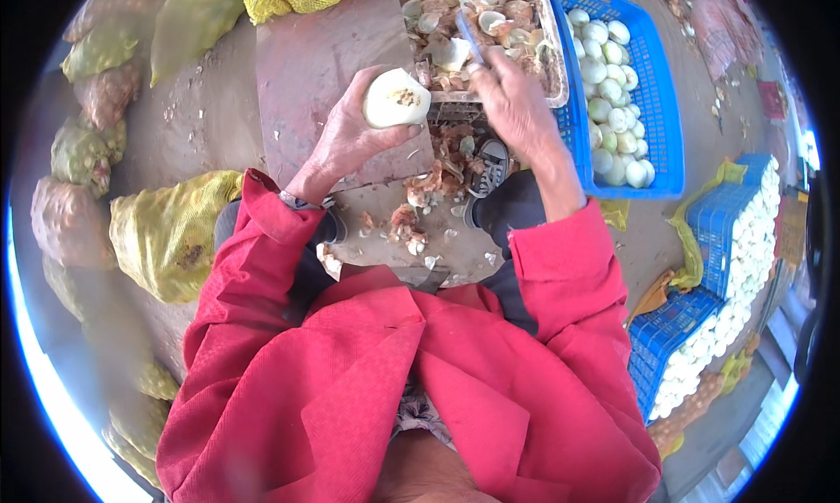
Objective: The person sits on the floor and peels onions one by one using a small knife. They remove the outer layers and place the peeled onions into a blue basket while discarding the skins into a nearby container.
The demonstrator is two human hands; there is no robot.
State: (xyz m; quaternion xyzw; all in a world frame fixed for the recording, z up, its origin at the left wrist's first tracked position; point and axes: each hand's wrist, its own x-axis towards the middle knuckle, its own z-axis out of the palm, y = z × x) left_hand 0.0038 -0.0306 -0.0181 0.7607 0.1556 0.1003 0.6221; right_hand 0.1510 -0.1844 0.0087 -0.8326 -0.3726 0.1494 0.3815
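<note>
My left hand [354,131] is closed around a peeled white onion [396,99], whose root end faces up with a brownish rough patch. To its right, my right hand [514,96] grips a knife [469,36] with its blade pointing away from me. A piece of pale onion layer [449,54] shows beside the blade, over the crate of peelings; whether they touch I cannot tell. Beneath and beyond my right hand, the pale crate [557,66] holds brown skins and white scraps.
A blue basket [667,136] of peeled onions stands right of the crate. More blue crates [669,324] and many white onions lie farther right. Filled mesh sacks, including a yellow one [175,232], line the left. Loose skins [404,227] litter the floor near my shoe [490,166].
</note>
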